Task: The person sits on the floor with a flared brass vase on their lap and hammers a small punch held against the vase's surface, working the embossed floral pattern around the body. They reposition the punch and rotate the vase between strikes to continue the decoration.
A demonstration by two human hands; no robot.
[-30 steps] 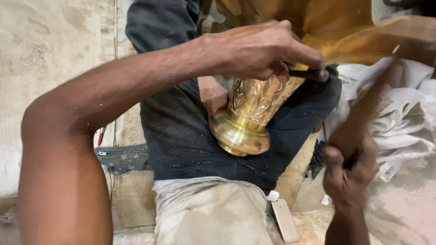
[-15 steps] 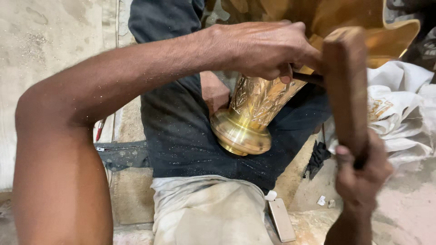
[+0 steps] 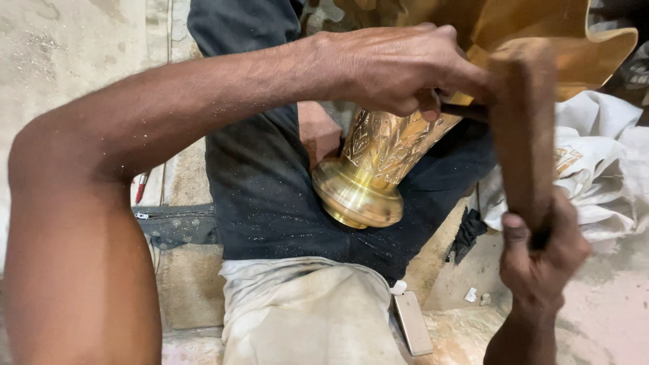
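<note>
Engraved brass vase (image 3: 378,162) tilted in lap, w/ wooden mallet (image 3: 524,128) upright.

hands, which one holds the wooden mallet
The right hand grips the brown wooden mallet; the left hand pinches a thin dark tool against the engraved brass vase.

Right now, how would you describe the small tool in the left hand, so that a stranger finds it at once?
Start at the brass vase lying across the person's lap. Above its engraved body, the left hand pinches a thin dark metal rod against the vase. Unlike the thick brown wooden mallet in the right hand, it is slim and almost hidden by the fingers.
</note>
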